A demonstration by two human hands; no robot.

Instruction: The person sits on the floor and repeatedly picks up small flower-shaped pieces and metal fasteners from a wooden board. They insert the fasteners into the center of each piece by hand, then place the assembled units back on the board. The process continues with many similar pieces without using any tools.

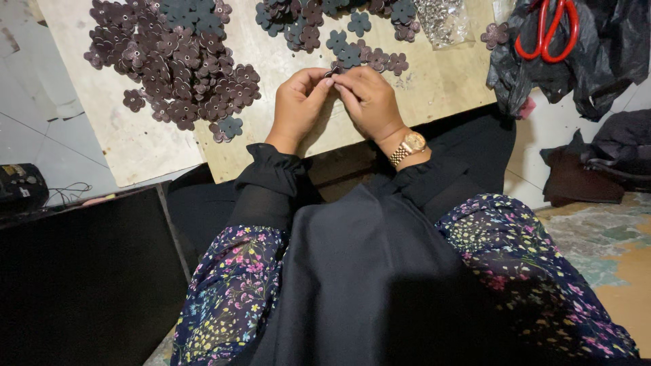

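While the hands are kept close: a small dark flower piece is pinched over the board.
Left hand: fingers pinched on it.
Right hand: fingers pinched on it too.
Nearby: flower pile, red scissors.

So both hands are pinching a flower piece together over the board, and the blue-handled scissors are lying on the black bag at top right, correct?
Not quite: the scissors have red handles, not blue, as the head view shows. The rest holds: the left hand and right hand pinch a flower piece over the board, and the scissors lie on the black bag.
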